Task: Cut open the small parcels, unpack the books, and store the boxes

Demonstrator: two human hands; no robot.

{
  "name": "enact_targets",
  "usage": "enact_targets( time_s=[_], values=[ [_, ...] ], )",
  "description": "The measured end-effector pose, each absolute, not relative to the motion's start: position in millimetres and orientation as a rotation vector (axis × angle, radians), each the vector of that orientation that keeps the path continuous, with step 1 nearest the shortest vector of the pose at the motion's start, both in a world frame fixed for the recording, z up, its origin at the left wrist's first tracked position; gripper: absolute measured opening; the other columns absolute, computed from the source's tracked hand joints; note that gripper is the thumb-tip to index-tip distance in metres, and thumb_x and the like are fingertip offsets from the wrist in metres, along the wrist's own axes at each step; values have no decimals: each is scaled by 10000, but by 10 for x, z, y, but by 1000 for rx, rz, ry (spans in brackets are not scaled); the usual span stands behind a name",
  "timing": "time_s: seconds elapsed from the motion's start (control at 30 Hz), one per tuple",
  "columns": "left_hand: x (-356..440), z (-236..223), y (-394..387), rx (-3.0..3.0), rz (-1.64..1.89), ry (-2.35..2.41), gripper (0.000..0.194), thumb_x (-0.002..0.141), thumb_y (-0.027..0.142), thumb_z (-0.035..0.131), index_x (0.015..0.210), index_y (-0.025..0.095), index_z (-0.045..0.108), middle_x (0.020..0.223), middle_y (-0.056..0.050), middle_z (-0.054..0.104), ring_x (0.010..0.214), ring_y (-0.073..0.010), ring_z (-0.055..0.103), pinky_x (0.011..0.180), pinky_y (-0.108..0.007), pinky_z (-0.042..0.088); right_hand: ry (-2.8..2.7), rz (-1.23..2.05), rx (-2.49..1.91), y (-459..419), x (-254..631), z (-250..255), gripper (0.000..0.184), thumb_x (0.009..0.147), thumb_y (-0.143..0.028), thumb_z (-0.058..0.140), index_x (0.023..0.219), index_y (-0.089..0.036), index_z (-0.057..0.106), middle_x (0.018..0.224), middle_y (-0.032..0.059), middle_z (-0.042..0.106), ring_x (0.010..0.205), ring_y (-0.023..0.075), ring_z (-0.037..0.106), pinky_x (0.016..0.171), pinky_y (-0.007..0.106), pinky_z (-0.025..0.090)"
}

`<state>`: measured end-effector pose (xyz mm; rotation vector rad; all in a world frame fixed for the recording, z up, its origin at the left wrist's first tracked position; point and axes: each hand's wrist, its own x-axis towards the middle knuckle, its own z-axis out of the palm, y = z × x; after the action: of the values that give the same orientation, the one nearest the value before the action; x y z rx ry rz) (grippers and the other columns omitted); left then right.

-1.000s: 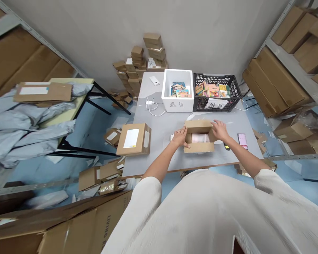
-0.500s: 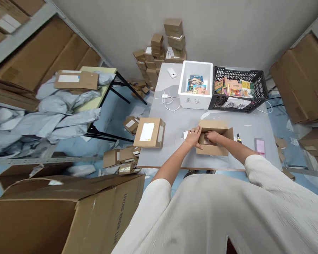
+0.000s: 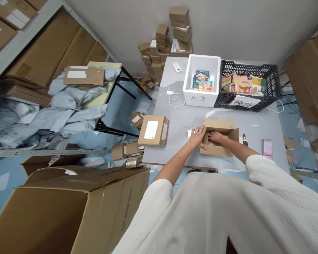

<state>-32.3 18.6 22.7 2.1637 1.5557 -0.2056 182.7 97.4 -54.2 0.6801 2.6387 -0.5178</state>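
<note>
- While the left hand (image 3: 196, 137) stays at the left end of the open cardboard box (image 3: 217, 150), the right hand (image 3: 215, 137) has moved from the right-hand flap down inside it.
- That shift takes the handling from the box's edge to the pinkish contents (image 3: 213, 143), which lie low inside, partly hidden by the hand.
- Left fingers are spread over the end wall, thumb apart near the front corner; they appear to steady it.
- Right fingers reach into the box, touching or just over the contents; whether they are closed on anything, I cannot tell.
- The box sits near the front edge of the grey table (image 3: 175, 155), its right flap standing outward, with a black-and-yellow tool (image 3: 245, 140) just beyond on the right.
</note>
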Motion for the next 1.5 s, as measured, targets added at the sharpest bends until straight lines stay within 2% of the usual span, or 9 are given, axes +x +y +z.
enact_targets(
  time_s=[0.17,0.43,0.63,0.83,0.9,1.0,1.2,1.33,1.5],
  values=[
    [-312,242,188,2160,-209,1565,1675,592,845,917,1790,261,-97,1875,-165,-13,1591,-542,307,1298,-612,234,2665,-373,556,950,1827,-397,242,794,-145,767,1022,-207,817,1292,154,743,1229,322,637,1071,426,484],
    [-306,266,220,2172,-224,1562,1646,612,868,888,1796,234,-63,1865,-220,-4,1601,-537,307,1295,-623,227,2735,-290,561,840,1960,39,234,955,-139,640,1131,-179,789,1077,160,785,1127,302,615,1063,421,409],
    [-323,253,275,2183,-255,1553,1661,592,826,923,1794,257,-72,1864,-221,-7,1616,-540,289,1296,-625,225,2676,-327,712,917,2083,398,160,950,-180,658,994,-191,811,1020,147,776,1114,309,603,1082,435,391],
    [-321,299,313,2181,-299,1585,1633,575,781,957,1802,269,9,1864,-222,13,1614,-540,297,1274,-616,277,2792,-335,1157,1171,2486,1051,195,969,-221,635,1013,-166,817,1096,193,775,1164,360,633,1080,483,411],
    [-314,335,313,2187,-321,1595,1610,586,770,956,1803,263,31,1863,-225,19,1610,-532,309,1267,-603,292,2843,-423,1428,1267,2723,1241,233,980,-281,624,1026,-168,823,1078,165,787,1116,346,658,1030,458,449],
    [-305,391,315,2212,-368,1603,1585,610,746,951,1803,246,35,1860,-235,20,1601,-515,336,1256,-588,313,2891,-808,1869,1384,3138,1398,304,954,-381,635,1073,-176,825,1044,93,806,982,285,684,922,394,507],
    [-295,443,347,2216,-449,1616,1575,616,765,929,1801,225,43,1853,-257,46,1606,-509,339,1242,-561,339,2453,-1503,2864,1382,3913,1224,406,785,-528,736,935,-153,780,817,32,732,795,207,633,727,320,520],
    [-288,428,361,2214,-496,1630,1560,623,763,927,1799,219,58,1849,-270,49,1600,-509,352,1234,-540,348,1819,-1668,3287,1169,4156,796,304,717,-452,795,813,-179,703,670,-13,627,655,156,565,563,253,457],
    [-281,385,357,2205,-548,1657,1584,638,731,932,1798,198,-6,1855,-249,7,1613,-518,318,1236,-539,343,799,-1859,3465,766,4096,136,225,748,-293,827,795,-216,622,567,-69,509,530,116,454,408,200,331]
  ],
)
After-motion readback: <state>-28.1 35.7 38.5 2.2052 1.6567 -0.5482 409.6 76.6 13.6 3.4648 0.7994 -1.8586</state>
